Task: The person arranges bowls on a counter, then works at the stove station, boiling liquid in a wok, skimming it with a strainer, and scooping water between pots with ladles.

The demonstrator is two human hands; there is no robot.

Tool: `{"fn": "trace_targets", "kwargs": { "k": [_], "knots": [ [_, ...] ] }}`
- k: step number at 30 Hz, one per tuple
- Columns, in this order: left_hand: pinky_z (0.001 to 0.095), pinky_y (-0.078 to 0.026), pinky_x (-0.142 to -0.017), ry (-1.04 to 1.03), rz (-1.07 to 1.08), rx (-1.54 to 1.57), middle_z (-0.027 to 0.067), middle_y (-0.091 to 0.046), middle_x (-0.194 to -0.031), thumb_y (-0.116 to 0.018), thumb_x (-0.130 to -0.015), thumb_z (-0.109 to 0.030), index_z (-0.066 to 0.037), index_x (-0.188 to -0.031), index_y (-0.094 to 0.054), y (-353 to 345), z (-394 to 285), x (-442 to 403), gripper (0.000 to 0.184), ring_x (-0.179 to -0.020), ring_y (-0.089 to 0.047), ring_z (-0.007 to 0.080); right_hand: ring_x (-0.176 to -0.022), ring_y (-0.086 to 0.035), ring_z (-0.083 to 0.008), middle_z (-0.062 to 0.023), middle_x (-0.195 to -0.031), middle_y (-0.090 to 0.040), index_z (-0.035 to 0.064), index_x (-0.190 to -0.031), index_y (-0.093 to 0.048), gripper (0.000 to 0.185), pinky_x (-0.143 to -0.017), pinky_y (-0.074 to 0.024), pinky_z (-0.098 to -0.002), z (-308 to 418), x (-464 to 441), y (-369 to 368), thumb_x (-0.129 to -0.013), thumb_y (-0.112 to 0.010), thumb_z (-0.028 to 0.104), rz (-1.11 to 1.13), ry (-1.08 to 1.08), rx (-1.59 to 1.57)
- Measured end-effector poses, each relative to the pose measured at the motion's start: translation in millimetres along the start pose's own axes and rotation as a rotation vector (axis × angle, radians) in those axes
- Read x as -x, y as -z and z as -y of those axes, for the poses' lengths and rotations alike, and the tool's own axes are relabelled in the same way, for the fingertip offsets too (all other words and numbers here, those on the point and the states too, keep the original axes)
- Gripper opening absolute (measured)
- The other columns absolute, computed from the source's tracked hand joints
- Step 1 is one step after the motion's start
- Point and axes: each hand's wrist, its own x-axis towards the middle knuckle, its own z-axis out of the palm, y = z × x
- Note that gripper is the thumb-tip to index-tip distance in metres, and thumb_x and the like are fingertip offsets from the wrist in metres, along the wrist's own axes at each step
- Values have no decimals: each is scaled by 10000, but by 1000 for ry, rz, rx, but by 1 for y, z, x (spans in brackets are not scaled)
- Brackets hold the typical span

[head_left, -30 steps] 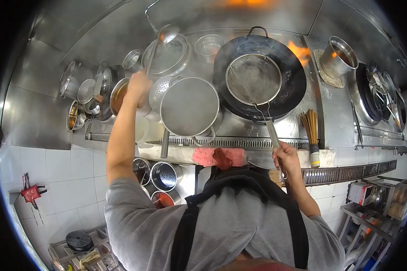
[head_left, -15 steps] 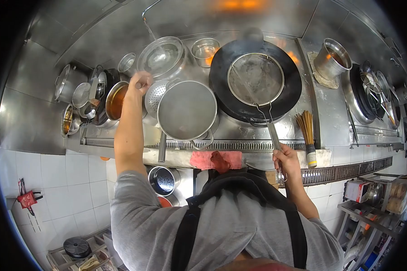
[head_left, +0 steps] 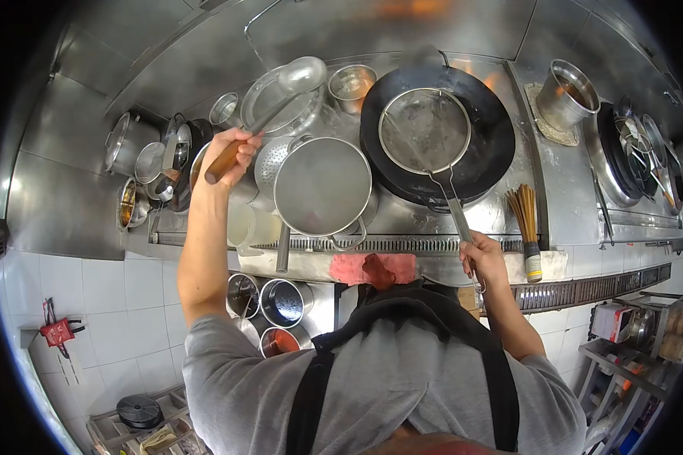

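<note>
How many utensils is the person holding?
2: a ladle in the left hand, and a mesh strainer in the right hand, its round end over the dark wok. No third shows.

Shiny metal ladle (head_left: 303, 74) with smooth wood-look handle (head_left: 226, 162), fine metal-mesh strainer (head_left: 425, 130), matt black metal wok (head_left: 493, 136), rough bamboo-like brush (head_left: 523, 214), glossy white wall tiles (head_left: 106, 284), matt grey cloth shirt (head_left: 425, 371)

Brown ladle handle (head_left: 225, 161); black wok (head_left: 489, 138); pink cloth (head_left: 349, 268).
</note>
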Motion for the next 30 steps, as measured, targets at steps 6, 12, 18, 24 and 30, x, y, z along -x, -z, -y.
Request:
{"fn": "trace_targets", "kwargs": {
  "k": [6,12,18,24,30],
  "knots": [
    [164,-415,-364,96,117,-255,83,-520,-724,-535,-821,-45,72,-1127,-438,-23,20,24,342,-502,-487,78,-403,-506,-107,-26,-621,-575,2,-870,-580,92,-371,-353,-232,8,-4,-7,-871,-592,94,27,-15,-29],
    [262,-377,-400,33,17,-584,90,-556,-687,-609,-713,-39,144,-1338,-314,-50,47,31,716,-474,-496,142,-404,-500,-110,-30,-625,-572,-4,-885,-577,80,-366,-363,-233,8,-7,-6,-873,-582,75,30,-14,-36],
    [300,-441,-502,-185,-130,-1187,112,-592,-670,-617,-686,-84,68,-1270,-510,-50,49,29,613,-528,-558,191,-409,-494,-102,-31,-630,-573,-17,-911,-589,108,-376,-369,-226,9,10,-3,-863,-605,78,-14,-44,-54],
    [393,-501,-869,-485,-495,-1847,236,-665,-1025,-616,-703,-114,36,-1206,-577,-6,21,-28,527,-1008,-639,362,-409,-490,-96,-27,-629,-571,-31,-966,-603,163,-376,-358,-217,5,23,0,-861,-616,93,-33,-33,-67],
    [402,-495,-924,-43,-798,-1936,252,-623,-1135,-608,-748,-179,-7,-1149,-631,39,5,-116,437,-1102,-597,374,-399,-471,-98,-37,-635,-565,-46,-998,-576,170,-374,-372,-223,5,22,-1,-876,-598,71,-28,-15,-36]
  ]
}}
